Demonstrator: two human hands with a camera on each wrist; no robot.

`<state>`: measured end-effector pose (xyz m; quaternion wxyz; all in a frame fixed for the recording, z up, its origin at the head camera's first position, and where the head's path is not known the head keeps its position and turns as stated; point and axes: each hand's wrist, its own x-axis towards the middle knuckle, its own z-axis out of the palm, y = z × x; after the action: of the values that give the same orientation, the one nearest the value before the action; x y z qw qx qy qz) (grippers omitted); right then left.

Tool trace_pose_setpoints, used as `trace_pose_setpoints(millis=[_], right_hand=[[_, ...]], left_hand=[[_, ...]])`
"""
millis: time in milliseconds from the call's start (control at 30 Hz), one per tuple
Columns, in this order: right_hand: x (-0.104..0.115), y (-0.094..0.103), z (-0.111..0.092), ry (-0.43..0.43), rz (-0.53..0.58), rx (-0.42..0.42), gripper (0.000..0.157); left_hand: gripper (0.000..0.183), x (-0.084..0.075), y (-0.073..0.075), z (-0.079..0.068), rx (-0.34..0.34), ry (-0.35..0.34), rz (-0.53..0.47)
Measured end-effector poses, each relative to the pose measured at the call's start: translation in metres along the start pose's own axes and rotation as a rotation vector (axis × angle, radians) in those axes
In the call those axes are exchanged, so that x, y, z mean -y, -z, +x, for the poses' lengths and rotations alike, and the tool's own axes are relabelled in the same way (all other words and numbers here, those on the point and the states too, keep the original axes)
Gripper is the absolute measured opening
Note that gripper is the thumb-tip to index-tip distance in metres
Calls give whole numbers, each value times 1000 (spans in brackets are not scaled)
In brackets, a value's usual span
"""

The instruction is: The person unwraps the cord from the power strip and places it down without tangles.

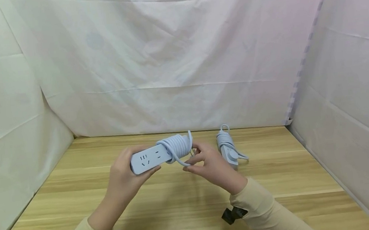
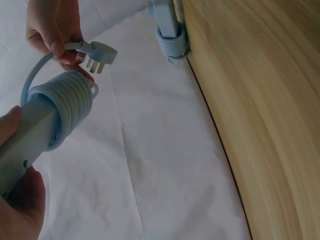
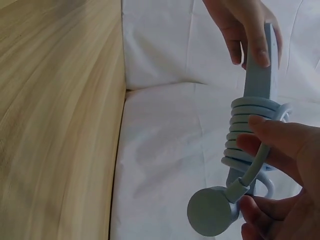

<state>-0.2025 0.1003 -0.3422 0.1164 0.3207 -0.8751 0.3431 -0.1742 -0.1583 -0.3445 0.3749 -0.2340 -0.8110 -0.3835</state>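
Cord-wrapped power strip point(image 1: 149, 159) held above a wooden table point(image 1: 171, 215).
The left hand point(image 1: 124, 170) grips the power strip; the right hand point(image 1: 211, 167) pinches its cord point(image 1: 178, 145) near the plug point(image 2: 104, 52).

Soft, even light, seemingly from above, is filling the head view, brightening the white cloth point(image 1: 181, 55) and leaving a pinkish cast toward its upper right. Diffuse shadows are falling on the wooden tabletop point(image 1: 180, 205) beneath the left hand point(image 1: 120, 174) and the right hand point(image 1: 213, 167). Both wrist views are looking dimmer and greyer, with wood darkening toward the upper corners; no strong motion blur is showing.
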Motion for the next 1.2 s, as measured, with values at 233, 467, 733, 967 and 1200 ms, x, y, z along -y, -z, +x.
trace_pose_setpoints(millis=[233, 467, 733, 967, 1200], right_hand=[[6, 0, -3, -35, -66, 18, 7], [9, -4, -2, 43, -221, 0, 6], [12, -12, -6, 82, -279, 14, 7], [16, -13, -8, 87, -285, -5, 9], [20, -11, -12, 121, -297, 1, 12]], left_hand=[[58, 1, 4, 2, 129, 29, 169], [52, 1, 0, 6, 322, 20, 375], [53, 2, -7, 8, 418, 6, 540], [57, 5, -15, 6, 479, -18, 576], [65, 6, -23, 1, 557, -22, 559]])
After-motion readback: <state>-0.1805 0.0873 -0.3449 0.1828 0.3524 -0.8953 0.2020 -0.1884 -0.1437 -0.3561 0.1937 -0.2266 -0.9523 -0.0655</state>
